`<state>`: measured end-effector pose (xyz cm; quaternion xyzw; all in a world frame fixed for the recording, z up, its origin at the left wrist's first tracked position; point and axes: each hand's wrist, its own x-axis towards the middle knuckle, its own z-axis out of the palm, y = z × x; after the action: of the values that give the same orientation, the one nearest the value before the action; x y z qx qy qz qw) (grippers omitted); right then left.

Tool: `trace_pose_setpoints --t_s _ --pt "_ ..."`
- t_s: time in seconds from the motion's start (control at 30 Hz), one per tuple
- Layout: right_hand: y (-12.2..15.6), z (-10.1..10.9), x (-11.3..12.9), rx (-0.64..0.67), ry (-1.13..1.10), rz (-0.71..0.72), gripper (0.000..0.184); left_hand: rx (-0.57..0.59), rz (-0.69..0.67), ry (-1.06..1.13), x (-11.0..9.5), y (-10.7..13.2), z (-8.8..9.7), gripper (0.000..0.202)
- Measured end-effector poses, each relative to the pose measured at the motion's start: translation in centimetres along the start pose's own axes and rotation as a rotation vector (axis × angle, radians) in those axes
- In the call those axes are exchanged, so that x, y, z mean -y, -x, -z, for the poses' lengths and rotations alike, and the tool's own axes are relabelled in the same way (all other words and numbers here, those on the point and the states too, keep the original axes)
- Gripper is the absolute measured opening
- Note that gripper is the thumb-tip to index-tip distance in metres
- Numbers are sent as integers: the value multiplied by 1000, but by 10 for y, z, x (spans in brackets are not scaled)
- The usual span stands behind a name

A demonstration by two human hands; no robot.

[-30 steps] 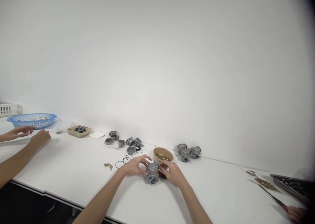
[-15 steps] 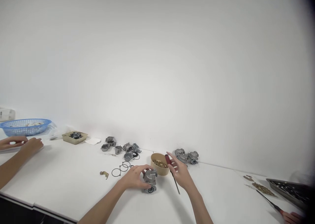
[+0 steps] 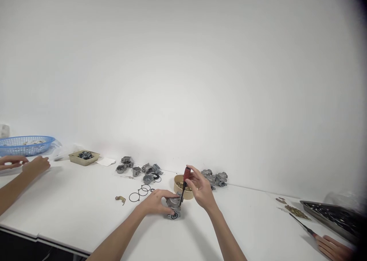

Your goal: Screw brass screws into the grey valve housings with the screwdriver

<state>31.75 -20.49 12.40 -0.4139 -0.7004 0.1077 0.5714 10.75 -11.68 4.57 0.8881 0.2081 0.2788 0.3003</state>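
My left hand [image 3: 157, 202] grips a grey metal carburetor-like housing [image 3: 174, 203] from its left side, holding it down on the white table. In my right hand [image 3: 200, 188] is a red-handled screwdriver [image 3: 186, 174], held nearly upright. Its dark shaft reaches down to the right side of the housing; whether the tip sits in a screw I cannot tell. Just behind the housing stands a tan round tub [image 3: 188, 195] with small brass-coloured screws in it, partly hidden by the screwdriver and my right hand. Thin black rubber rings [image 3: 134, 197] lie left of my left hand.
Grey housings [image 3: 147, 179] and more assembled ones [image 3: 221, 179] stand along the wall. A brass-coloured bracket [image 3: 120, 199] lies at left. Farther out are a tan tray [image 3: 84, 158], a blue basket [image 3: 27, 145] and a dark tray [image 3: 329, 215]. Other people's hands work at both sides.
My right hand has moved left and swung the screwdriver upright, bringing its shaft from beside the tub onto the housing. My left hand keeps its hold. The view has shifted slightly.
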Motion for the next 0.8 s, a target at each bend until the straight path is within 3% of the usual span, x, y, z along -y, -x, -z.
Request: trace_pose_setpoints --t_s 0.37,0.8 --pt "0 1 -8 20 -79 -10 47 33 18 85 -4 0 3 68" --pt "-3 1 -4 95 -76 6 43 -1 1 -33 -8 0 -5 55"
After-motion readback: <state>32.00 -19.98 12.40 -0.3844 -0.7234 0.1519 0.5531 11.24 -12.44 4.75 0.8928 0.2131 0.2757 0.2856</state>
